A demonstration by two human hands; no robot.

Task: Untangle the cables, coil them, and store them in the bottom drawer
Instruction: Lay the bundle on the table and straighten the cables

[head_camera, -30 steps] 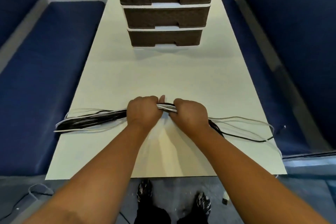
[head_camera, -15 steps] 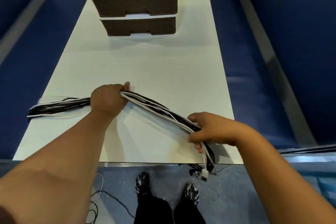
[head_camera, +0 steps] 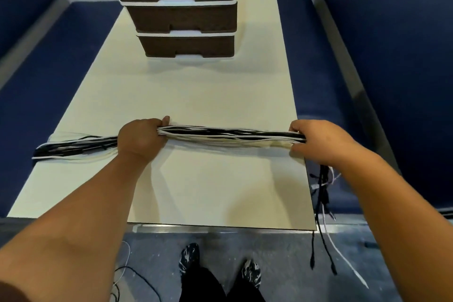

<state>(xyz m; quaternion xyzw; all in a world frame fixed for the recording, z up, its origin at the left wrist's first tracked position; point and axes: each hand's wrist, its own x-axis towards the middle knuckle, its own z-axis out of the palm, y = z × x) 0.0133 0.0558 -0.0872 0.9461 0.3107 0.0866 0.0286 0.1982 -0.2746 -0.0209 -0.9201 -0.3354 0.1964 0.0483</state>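
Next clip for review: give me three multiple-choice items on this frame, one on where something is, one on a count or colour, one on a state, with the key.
1. Where do the loose ends of the cable bundle hang?
A. over the table's right edge
B. inside the top drawer
C. over the drawer unit

2. How many brown drawer fronts of the drawer unit show?
A. one
B. three
C. five

3. What state is the bottom drawer in?
A. pulled fully out
B. removed
C. closed

Key: 1 A, the ends drop past the table edge below the right hand. 2 B, three stacked fronts are in view. 3 C, its front sits in line with the unit; the left hand and right hand both grip the bundle.
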